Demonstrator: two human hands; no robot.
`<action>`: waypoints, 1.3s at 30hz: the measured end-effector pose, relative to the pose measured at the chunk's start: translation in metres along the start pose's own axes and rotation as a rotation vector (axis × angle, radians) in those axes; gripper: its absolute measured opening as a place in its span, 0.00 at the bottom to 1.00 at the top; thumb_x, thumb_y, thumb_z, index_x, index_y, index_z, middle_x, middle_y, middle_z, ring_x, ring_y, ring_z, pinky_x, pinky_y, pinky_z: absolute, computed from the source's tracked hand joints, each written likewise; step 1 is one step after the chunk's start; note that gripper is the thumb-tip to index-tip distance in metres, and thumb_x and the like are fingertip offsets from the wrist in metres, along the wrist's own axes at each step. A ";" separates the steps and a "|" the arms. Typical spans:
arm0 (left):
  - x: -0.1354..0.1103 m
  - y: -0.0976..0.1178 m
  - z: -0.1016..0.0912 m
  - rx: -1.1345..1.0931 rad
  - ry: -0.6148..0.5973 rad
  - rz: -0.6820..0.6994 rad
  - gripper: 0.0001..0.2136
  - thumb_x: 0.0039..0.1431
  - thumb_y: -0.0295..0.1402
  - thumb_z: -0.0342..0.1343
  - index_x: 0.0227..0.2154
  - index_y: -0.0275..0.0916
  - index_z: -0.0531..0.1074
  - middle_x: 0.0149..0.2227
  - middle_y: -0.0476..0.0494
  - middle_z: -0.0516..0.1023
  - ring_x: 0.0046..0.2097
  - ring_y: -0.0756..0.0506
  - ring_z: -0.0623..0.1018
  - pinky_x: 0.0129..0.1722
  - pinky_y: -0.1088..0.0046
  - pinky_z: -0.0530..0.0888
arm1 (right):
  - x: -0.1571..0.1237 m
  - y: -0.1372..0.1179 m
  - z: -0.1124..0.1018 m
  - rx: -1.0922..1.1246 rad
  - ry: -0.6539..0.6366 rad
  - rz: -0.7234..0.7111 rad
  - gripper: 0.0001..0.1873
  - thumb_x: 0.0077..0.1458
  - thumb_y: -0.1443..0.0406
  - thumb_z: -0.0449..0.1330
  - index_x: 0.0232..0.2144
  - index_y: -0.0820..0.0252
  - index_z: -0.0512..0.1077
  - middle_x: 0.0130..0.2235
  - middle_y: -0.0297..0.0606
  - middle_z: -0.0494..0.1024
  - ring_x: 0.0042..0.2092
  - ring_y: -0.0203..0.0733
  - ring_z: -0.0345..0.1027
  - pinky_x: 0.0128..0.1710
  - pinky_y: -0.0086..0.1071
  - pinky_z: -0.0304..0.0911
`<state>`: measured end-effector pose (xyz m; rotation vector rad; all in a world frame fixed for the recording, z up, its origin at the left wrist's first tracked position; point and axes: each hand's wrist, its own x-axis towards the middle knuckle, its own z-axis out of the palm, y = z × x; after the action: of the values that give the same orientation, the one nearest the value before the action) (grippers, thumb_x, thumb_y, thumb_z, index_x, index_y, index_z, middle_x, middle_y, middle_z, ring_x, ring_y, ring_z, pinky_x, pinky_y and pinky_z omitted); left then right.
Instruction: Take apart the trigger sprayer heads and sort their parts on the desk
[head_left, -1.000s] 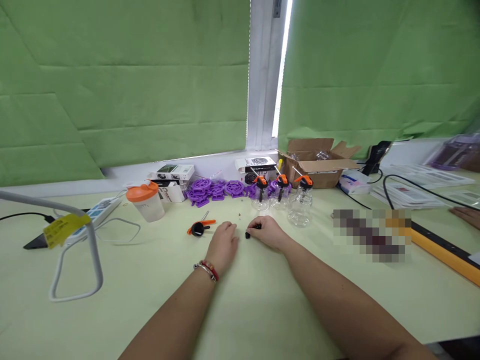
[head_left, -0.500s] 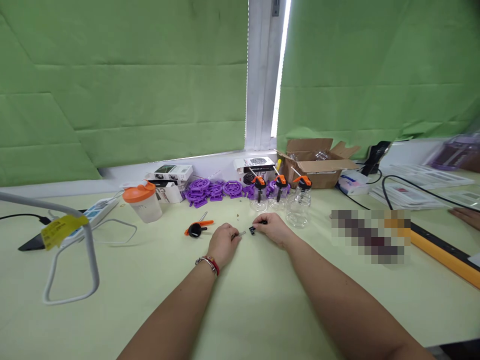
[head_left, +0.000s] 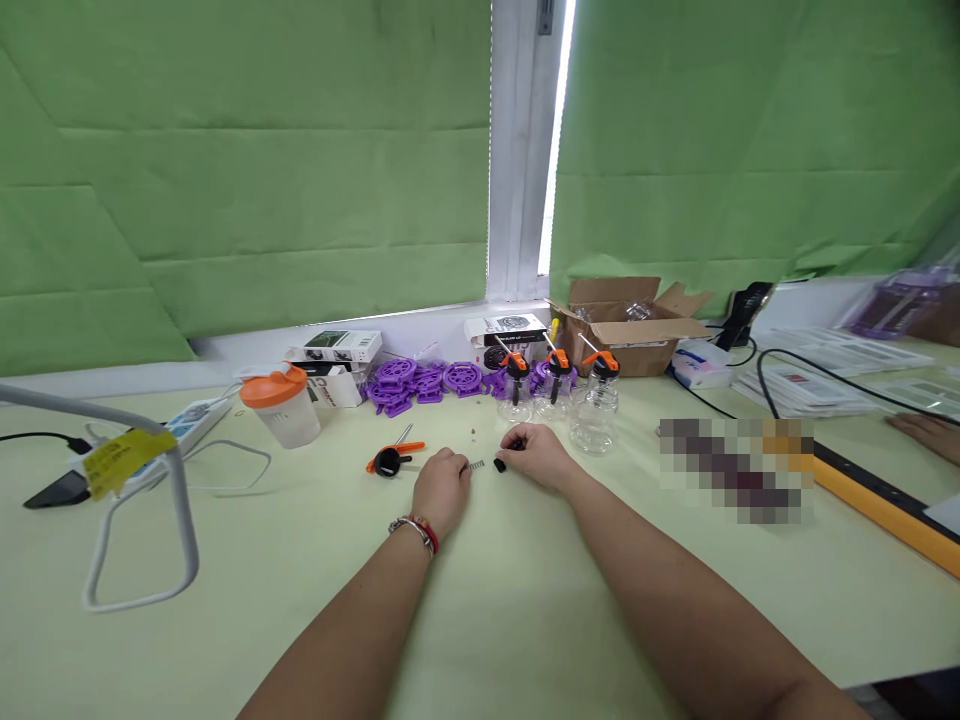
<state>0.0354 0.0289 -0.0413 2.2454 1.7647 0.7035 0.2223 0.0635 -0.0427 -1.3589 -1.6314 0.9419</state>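
My left hand (head_left: pixel 442 488) is closed on a small coil spring (head_left: pixel 477 464), whose free end sticks out to the right of the fingertips. My right hand (head_left: pixel 536 455) pinches a small black plastic part (head_left: pixel 500 465) just right of the spring. A gap separates the spring from the black part. To the left of my left hand lie an orange plastic piece (head_left: pixel 409 447) with a metal rod and a round black piece (head_left: pixel 388 462). Tiny brownish bits (head_left: pixel 473 432) lie on the table beyond my hands.
Glass bottles with orange and black pump tops (head_left: pixel 600 405) stand behind my right hand. Purple plastic wheels (head_left: pixel 461 379), small boxes and an open cardboard box (head_left: pixel 637 340) line the wall. An orange-lidded cup (head_left: pixel 289 410) stands left. Another person's hand (head_left: pixel 926 433) rests far right.
The black part in my right hand has been turned, and its near end now shows a different face. The view has shifted slightly. My left hand keeps hold of the spring.
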 end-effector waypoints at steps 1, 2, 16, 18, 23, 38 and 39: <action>0.000 0.000 0.000 0.002 0.001 -0.002 0.09 0.56 0.29 0.49 0.30 0.39 0.75 0.33 0.43 0.72 0.38 0.45 0.73 0.40 0.71 0.67 | 0.000 -0.001 0.001 0.011 -0.008 0.005 0.10 0.38 0.63 0.63 0.26 0.62 0.73 0.25 0.34 0.73 0.27 0.35 0.63 0.26 0.28 0.59; 0.000 -0.001 0.001 0.003 0.002 -0.003 0.09 0.56 0.29 0.49 0.30 0.39 0.75 0.33 0.43 0.72 0.38 0.45 0.73 0.40 0.70 0.67 | 0.000 -0.002 0.003 0.013 -0.014 0.000 0.09 0.38 0.63 0.63 0.26 0.62 0.73 0.25 0.34 0.73 0.27 0.35 0.63 0.26 0.28 0.59; -0.003 -0.001 -0.004 -0.080 -0.026 0.060 0.11 0.53 0.26 0.49 0.36 0.39 0.74 0.35 0.42 0.74 0.39 0.44 0.72 0.40 0.68 0.67 | 0.000 -0.006 0.010 -0.031 -0.025 -0.052 0.08 0.38 0.65 0.61 0.26 0.61 0.73 0.22 0.31 0.67 0.25 0.34 0.59 0.25 0.28 0.56; -0.002 -0.006 -0.003 -0.113 -0.028 0.052 0.14 0.50 0.25 0.51 0.41 0.38 0.72 0.36 0.42 0.74 0.38 0.45 0.73 0.40 0.68 0.68 | 0.000 -0.004 0.011 -0.004 -0.048 -0.055 0.09 0.42 0.61 0.60 0.26 0.62 0.72 0.23 0.32 0.69 0.25 0.34 0.59 0.25 0.28 0.56; -0.002 -0.017 -0.003 -0.201 -0.058 0.036 0.19 0.47 0.26 0.53 0.45 0.36 0.69 0.37 0.43 0.75 0.32 0.48 0.73 0.34 0.71 0.71 | 0.001 0.001 0.016 -0.023 -0.075 -0.118 0.10 0.50 0.59 0.56 0.28 0.60 0.70 0.24 0.32 0.70 0.26 0.34 0.60 0.28 0.28 0.57; 0.000 -0.014 -0.005 -0.184 -0.021 0.053 0.07 0.52 0.28 0.51 0.29 0.39 0.75 0.33 0.44 0.73 0.34 0.46 0.72 0.37 0.68 0.69 | 0.002 0.005 0.005 -0.167 0.128 0.167 0.15 0.40 0.55 0.65 0.21 0.60 0.67 0.22 0.33 0.71 0.24 0.34 0.62 0.23 0.27 0.53; 0.000 -0.014 -0.005 -0.180 -0.019 0.052 0.07 0.52 0.28 0.51 0.29 0.39 0.74 0.33 0.44 0.73 0.34 0.46 0.72 0.37 0.68 0.69 | 0.001 0.004 0.003 -0.257 0.122 0.149 0.14 0.40 0.56 0.65 0.20 0.60 0.69 0.24 0.34 0.72 0.26 0.36 0.63 0.24 0.28 0.54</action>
<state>0.0207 0.0321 -0.0435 2.1767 1.5718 0.8141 0.2208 0.0654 -0.0479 -1.6982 -1.6160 0.7349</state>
